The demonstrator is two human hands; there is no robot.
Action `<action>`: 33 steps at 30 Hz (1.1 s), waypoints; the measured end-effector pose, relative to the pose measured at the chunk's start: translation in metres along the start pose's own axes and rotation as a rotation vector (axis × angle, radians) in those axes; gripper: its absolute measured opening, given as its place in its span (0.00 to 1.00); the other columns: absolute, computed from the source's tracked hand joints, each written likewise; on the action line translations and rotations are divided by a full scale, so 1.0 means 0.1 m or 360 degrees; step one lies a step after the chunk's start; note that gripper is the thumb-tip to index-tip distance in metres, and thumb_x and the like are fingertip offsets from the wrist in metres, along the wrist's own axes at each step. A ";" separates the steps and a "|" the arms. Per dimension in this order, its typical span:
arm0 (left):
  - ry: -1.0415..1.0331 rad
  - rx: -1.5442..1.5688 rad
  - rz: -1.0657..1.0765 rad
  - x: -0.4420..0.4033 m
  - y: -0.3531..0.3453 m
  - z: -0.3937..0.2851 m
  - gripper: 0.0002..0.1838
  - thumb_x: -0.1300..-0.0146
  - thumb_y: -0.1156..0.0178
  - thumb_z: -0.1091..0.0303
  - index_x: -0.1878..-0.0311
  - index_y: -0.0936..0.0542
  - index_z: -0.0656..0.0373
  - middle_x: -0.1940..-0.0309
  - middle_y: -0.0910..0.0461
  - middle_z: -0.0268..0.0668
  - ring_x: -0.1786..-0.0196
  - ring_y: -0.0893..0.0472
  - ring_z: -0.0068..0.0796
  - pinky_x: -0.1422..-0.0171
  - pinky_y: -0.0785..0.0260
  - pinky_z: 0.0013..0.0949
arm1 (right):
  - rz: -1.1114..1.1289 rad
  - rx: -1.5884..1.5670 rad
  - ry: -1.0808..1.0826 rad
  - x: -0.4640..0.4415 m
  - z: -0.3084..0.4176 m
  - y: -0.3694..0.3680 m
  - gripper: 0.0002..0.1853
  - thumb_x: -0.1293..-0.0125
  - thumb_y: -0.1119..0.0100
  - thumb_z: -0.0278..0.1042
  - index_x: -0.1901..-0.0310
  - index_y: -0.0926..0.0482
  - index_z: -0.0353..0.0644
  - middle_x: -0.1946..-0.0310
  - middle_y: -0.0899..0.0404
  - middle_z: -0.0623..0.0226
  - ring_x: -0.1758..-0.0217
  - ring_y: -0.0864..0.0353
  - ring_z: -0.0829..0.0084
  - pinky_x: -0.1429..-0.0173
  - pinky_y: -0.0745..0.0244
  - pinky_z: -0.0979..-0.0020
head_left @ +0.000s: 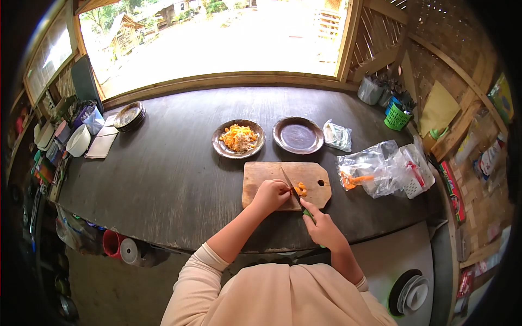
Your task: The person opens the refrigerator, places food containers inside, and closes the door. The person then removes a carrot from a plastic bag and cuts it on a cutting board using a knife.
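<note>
A knife [287, 178] with a green handle is in my right hand [326, 228], its fingers wrapped round the handle. The blade slants up and to the left over a wooden cutting board [261, 173]. My left hand [273, 194] is closed on the board, fingertips pinched together close against the blade. What they hold is too small and hidden to make out. Just right of the blade lie small cut orange pieces [301, 190], perhaps carrot. Behind the board a plate [218, 147] bears a heap of chopped orange and pale food [240, 137].
An empty dark plate [298, 135] stands behind the board, beside a small plastic packet [337, 136]. Clear plastic bags [383, 163], one with something orange inside, lie to the right. Stacked plates [129, 116] sit back left; a green basket [397, 117] stands back right.
</note>
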State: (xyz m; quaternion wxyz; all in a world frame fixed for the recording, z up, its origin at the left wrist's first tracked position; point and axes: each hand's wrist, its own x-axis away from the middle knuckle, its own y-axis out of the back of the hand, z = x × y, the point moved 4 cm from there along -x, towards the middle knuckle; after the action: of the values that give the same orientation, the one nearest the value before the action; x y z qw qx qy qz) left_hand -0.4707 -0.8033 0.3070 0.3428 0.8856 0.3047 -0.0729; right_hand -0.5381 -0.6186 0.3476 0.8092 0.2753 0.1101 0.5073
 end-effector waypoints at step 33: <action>0.0066 0.0058 0.0013 0.02 0.00 -0.01 0.09 0.45 0.33 0.72 0.63 0.15 0.66 0.64 0.15 0.43 0.63 0.14 0.32 0.55 0.21 0.30 | -0.0029 -0.0138 0.0051 -0.03 -0.11 -0.06 0.26 0.29 0.52 0.32 0.30 0.36 0.54 0.85 0.32 0.72 0.87 0.33 0.81 0.80 0.33 0.74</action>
State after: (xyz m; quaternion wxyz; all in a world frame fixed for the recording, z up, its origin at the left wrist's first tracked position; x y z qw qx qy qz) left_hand -0.4694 -0.8015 0.3068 0.3206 0.8942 0.3069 -0.0586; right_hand -0.5399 -0.6193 0.3354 0.8231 0.2307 0.1034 0.5086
